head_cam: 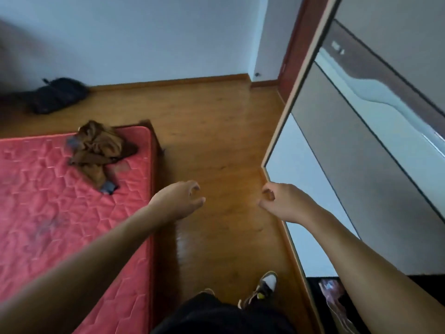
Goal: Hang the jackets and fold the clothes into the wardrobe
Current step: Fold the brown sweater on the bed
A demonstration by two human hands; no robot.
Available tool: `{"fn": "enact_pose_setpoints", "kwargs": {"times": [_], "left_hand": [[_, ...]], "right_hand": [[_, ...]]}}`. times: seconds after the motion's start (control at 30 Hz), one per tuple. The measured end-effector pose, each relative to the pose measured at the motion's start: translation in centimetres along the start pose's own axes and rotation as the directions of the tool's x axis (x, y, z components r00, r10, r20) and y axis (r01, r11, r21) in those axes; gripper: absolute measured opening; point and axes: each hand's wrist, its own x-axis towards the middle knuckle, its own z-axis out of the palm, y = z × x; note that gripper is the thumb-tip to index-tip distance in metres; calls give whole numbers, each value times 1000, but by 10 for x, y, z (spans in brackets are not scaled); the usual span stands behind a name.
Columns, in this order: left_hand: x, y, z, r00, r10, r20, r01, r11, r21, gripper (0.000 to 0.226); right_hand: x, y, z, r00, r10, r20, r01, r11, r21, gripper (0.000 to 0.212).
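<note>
Mattress: red quilted mattress, left
Garment: crumpled brown cloth garment lying on the mattress's far corner
Left hand: released, loosely curled, empty
Right hand: fingers curled at grey sliding wardrobe door edge; grasp unclear

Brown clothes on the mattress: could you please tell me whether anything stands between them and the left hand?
Nothing visible does. The clothes lie near the far corner of the mattress, and the left hand hovers empty over the floor beside it. Only bare mattress lies between them.
</note>
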Motion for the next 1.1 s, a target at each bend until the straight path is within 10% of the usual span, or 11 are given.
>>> {"fn": "enact_pose_setpoints", "kwargs": {"times": [0.57, 1.1], "left_hand": [[55, -123, -69, 816, -570, -98, 532, 806, -261, 49], [158, -183, -120, 671, -735, -97, 645, 643, -414, 52]], "right_hand": [[267, -187, -54, 841, -443, 310, 523, 811, -261, 49], [445, -309, -92, 711, -534, 459, 700, 604, -381, 49]]}}
